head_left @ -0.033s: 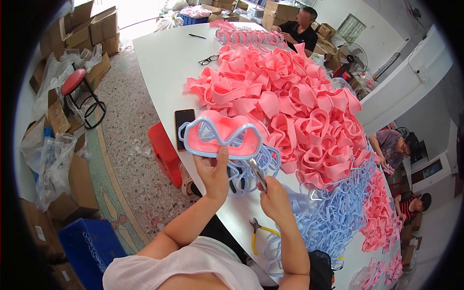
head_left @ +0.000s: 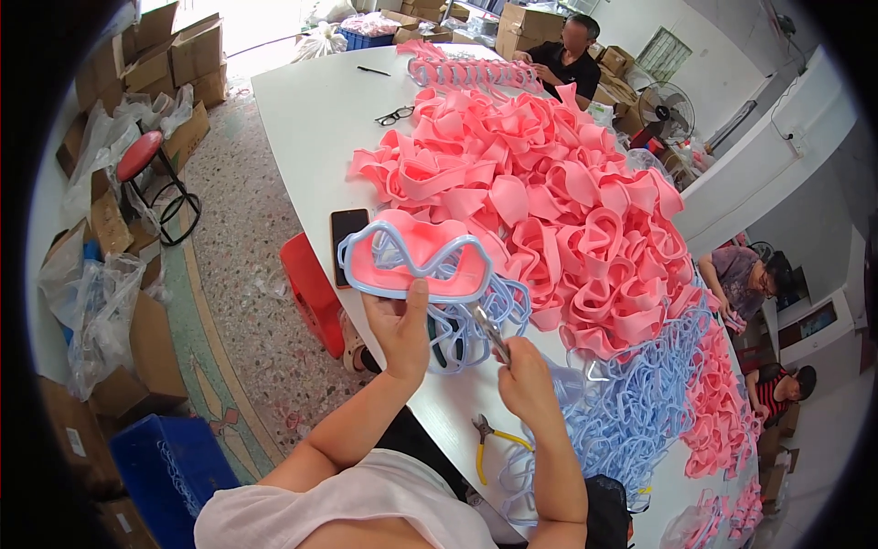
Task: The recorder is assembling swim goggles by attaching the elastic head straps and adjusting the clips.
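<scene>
The fingers of the left hand (head_left: 399, 337) were clamped on the lower edge of a pink mask piece (head_left: 402, 282) rimmed by a light-blue frame (head_left: 453, 297), the thumb on the near side. The piece sat just above those fingers, over the table (head_left: 302, 119). Its long axis ran from left to right, the right end a little lower. The frame's V-shaped dip pointed toward the person and opened away; its straighter long edge lay nearest the fingers.

The fingers of the right hand (head_left: 528, 380) were closed around a metal tool (head_left: 487, 325), which slanted up and leftward, its tip just beside the piece's lower right edge; whether the two touched could not be told.

Well to the left of the left fingers, and lower, stood a blue crate (head_left: 137, 462) with light-blue strips inside. Also leftward, an open cardboard box (head_left: 151, 339) had clear plastic lying against it. Far beyond both sets of fingers, a blue basket (head_left: 353, 39) held plastic-wrapped, pinkish goods. Well right of the right fingers, and lower, a clear bag (head_left: 679, 529) lay with pink pieces.
</scene>
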A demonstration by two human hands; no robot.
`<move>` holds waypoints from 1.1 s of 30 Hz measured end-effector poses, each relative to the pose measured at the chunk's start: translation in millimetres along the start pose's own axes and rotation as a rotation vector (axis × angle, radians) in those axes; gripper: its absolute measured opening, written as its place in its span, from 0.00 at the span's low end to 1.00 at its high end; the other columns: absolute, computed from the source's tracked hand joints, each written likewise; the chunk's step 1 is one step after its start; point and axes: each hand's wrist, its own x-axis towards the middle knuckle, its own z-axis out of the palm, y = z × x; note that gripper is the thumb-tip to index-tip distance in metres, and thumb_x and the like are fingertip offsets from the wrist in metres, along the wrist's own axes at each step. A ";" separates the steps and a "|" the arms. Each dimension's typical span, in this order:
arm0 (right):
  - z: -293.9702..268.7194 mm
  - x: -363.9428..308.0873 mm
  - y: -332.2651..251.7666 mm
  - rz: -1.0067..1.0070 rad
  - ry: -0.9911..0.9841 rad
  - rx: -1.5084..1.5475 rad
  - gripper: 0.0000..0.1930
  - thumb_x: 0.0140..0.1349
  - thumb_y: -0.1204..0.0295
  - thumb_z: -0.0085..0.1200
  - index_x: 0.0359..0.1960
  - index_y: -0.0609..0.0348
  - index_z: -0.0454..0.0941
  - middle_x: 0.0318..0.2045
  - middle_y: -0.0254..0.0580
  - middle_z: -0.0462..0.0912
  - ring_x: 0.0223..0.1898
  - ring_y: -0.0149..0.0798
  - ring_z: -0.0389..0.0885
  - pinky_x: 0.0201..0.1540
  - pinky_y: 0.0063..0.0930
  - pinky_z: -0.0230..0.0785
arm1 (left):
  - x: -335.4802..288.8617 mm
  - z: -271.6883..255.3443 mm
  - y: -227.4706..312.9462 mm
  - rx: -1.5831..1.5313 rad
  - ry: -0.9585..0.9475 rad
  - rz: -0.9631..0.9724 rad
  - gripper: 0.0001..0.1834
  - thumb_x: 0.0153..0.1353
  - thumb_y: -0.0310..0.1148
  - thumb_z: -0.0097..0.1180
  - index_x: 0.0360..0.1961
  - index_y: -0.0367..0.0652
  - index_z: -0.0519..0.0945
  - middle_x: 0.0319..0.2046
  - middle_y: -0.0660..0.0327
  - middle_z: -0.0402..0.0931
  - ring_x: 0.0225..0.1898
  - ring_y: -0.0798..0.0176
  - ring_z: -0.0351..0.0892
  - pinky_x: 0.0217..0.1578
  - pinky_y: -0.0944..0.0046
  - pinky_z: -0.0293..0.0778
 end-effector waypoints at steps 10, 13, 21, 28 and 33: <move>-53.8 7.5 -24.0 -0.067 0.367 -0.639 0.09 0.50 0.78 0.54 0.33 0.64 0.71 0.33 0.48 0.72 0.39 0.49 0.72 0.38 0.38 0.69 | -8.7 -5.8 30.4 0.125 -0.246 -0.107 0.33 0.59 0.21 0.59 0.62 0.38 0.56 0.52 0.54 0.68 0.45 0.65 0.77 0.39 0.67 0.80; -60.3 9.3 -23.8 -0.131 0.401 -0.743 0.07 0.48 0.75 0.55 0.28 0.62 0.71 0.30 0.46 0.73 0.37 0.45 0.74 0.33 0.35 0.71 | -9.2 -3.4 41.4 0.139 -0.300 -0.077 0.34 0.58 0.19 0.59 0.62 0.37 0.55 0.54 0.52 0.66 0.49 0.63 0.76 0.43 0.66 0.80; -80.3 16.3 -1.5 -0.349 0.262 -0.749 0.05 0.46 0.77 0.54 0.24 0.60 0.71 0.23 0.40 0.73 0.30 0.42 0.75 0.25 0.32 0.72 | -11.9 -10.6 63.2 0.224 -0.414 -0.109 0.36 0.56 0.18 0.60 0.62 0.35 0.54 0.54 0.50 0.66 0.52 0.61 0.74 0.49 0.64 0.77; -83.6 14.4 1.3 -0.320 0.096 -0.585 0.11 0.43 0.82 0.53 0.31 0.62 0.71 0.33 0.48 0.74 0.38 0.48 0.74 0.37 0.37 0.71 | 1.4 -21.2 56.7 0.245 -0.432 -0.206 0.34 0.57 0.21 0.61 0.61 0.36 0.57 0.53 0.52 0.67 0.53 0.62 0.73 0.52 0.63 0.74; -98.3 8.6 -21.9 -0.347 0.359 -0.604 0.13 0.46 0.80 0.56 0.36 0.64 0.71 0.36 0.49 0.72 0.40 0.51 0.71 0.44 0.38 0.67 | 6.3 -37.6 40.1 0.238 -0.475 -0.144 0.34 0.57 0.22 0.62 0.61 0.37 0.58 0.53 0.55 0.67 0.52 0.63 0.73 0.51 0.62 0.75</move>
